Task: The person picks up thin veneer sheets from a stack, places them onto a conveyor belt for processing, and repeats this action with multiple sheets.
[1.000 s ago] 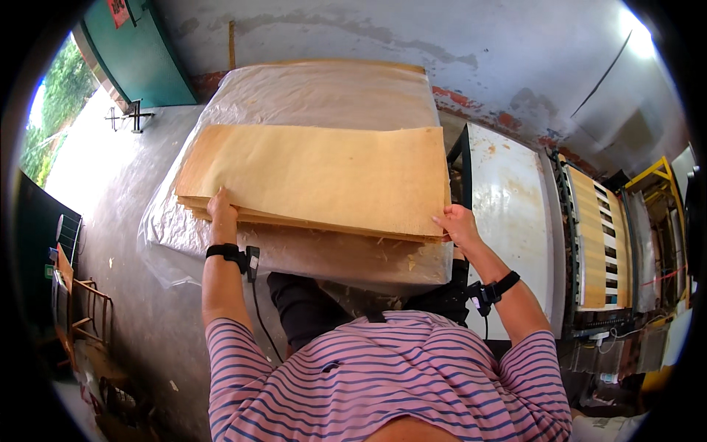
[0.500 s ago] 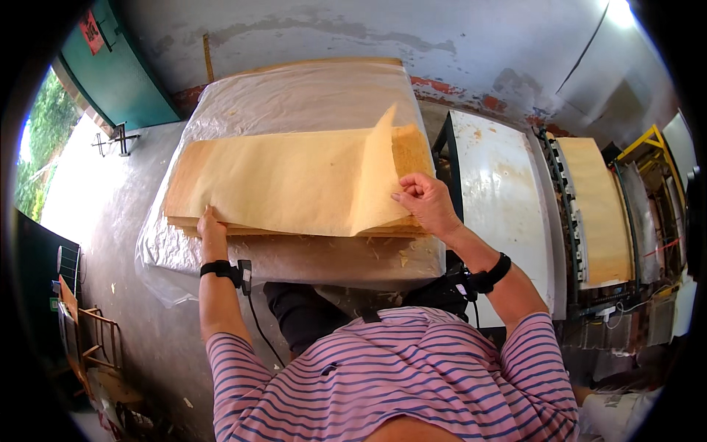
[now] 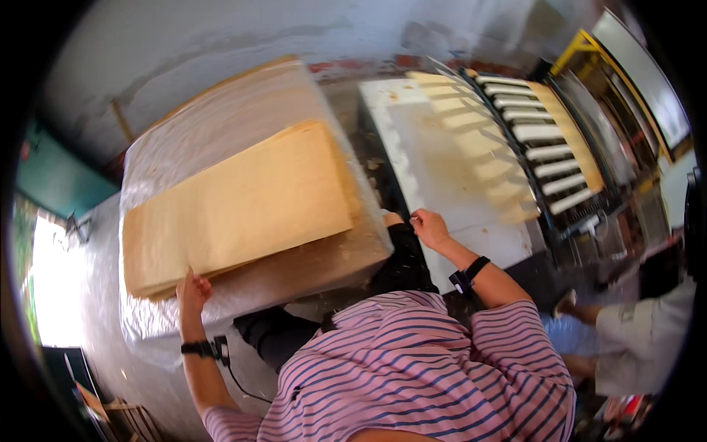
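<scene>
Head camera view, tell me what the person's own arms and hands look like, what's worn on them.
Both hands are bare, no gloves. The left hand has a black band at the wrist with a small black device and a thin dark cable trailing from it. The right hand has a black wristband too. Short sleeves of a pink shirt with dark stripes leave both forearms uncovered.

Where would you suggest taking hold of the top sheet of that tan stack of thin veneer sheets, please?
Probably at the near corner, beside the left hand, coming from the person's side. The tan stack of thin veneer sheets lies flat on a plastic-covered pallet, so only its edges are exposed, and the near edge looks closest. The right hand is off the stack, over the white machine table.
</scene>
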`<state>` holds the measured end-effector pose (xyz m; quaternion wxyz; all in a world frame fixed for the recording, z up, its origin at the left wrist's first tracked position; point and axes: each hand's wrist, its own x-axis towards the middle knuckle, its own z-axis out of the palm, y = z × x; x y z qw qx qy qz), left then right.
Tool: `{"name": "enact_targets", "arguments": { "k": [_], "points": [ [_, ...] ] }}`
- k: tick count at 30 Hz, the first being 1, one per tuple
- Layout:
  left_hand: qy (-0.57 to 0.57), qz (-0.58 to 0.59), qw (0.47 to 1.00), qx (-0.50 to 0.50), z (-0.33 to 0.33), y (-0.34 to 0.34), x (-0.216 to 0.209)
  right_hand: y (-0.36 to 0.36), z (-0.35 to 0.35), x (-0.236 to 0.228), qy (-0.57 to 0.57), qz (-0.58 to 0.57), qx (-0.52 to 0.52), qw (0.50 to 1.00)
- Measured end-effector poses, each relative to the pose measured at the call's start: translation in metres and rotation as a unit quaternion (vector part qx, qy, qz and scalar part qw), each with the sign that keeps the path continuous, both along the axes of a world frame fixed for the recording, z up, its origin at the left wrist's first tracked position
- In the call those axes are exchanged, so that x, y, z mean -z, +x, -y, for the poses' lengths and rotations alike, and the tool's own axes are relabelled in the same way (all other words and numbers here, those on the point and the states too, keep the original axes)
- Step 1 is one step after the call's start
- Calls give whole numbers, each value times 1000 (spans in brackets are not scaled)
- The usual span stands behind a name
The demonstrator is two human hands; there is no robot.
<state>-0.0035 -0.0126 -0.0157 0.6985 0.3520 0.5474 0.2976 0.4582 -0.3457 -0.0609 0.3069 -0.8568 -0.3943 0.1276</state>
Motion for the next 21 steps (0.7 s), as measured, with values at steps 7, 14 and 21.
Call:
{"name": "enact_targets", "arguments": {
  "k": [7, 14, 21],
  "points": [
    [5, -96, 967, 235, 69, 111, -40, -11, 116, 64, -140, 38, 103, 984],
    [38, -98, 919, 381, 113, 205, -74, -6, 151, 104, -238, 72, 216, 944],
    [18, -102, 904, 415, 127, 227, -72, 52, 157, 105, -273, 122, 256, 919]
  ]
}}
